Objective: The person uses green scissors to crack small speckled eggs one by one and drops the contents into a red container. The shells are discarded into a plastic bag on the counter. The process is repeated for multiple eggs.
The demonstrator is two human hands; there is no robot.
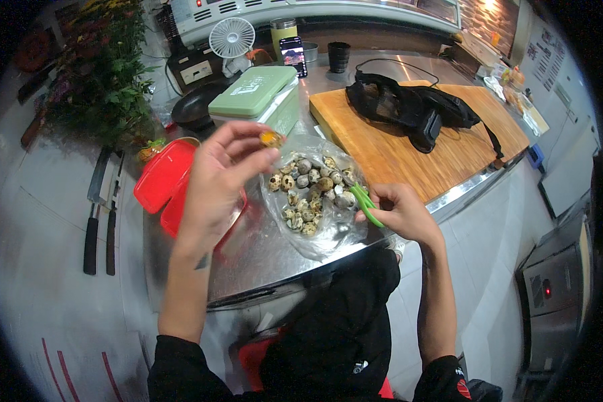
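My left hand (224,164) is raised over the steel counter, pinching a quail egg (271,139) between thumb and fingers. The egg's top is open and orange-yellow yolk shows inside. My right hand (400,213) is closed around the green handles of a pair of scissors (363,199); their blades are hard to make out against the eggs. Between my hands lies a clear plastic bag (318,244), spread open, with many speckled quail eggs (305,181) in it. Below my left hand is a red plastic container (174,209), partly hidden by my wrist, with its red lid (164,175) beside it.
Behind the bag stands a green lidded box (254,92), near a phone (293,55), a white fan (232,40) and a black cup (339,57). A wooden board (375,151) bears a black bag (415,107). Knives (97,201) hang at left by flowers (97,80).
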